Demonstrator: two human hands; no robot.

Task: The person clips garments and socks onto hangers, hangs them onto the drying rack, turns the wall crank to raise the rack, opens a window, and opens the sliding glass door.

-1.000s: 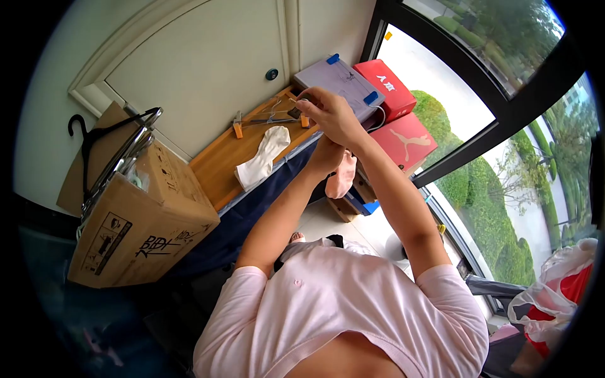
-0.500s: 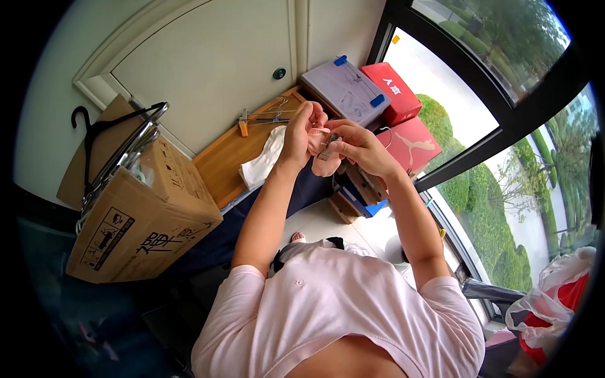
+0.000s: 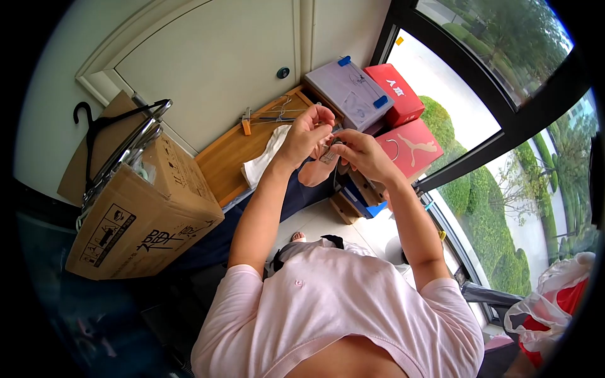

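Both my hands are raised close together in front of me, around a pink sock [image 3: 310, 174] that hangs between them. My left hand [image 3: 305, 135] is closed on the sock's upper part, with the fingers curled. At the sock's top, my right hand [image 3: 364, 153] pinches the fabric beside a small dark patterned piece. Behind my left hand, a white sock [image 3: 268, 155] lies on the wooden surface [image 3: 220, 173]. A hanger with an orange clip [image 3: 246, 125] lies further back on that surface.
On the left stands a cardboard box [image 3: 145, 220] with a black hanger [image 3: 91, 138] and metal hangers. A lidded plastic box [image 3: 350, 94] and red boxes [image 3: 396, 94] stand by the window. A plastic bag [image 3: 548, 309] is at the lower right.
My hands were crossed, with one raised above the other. They have since come side by side around the pink sock, which has shifted left and slightly down.
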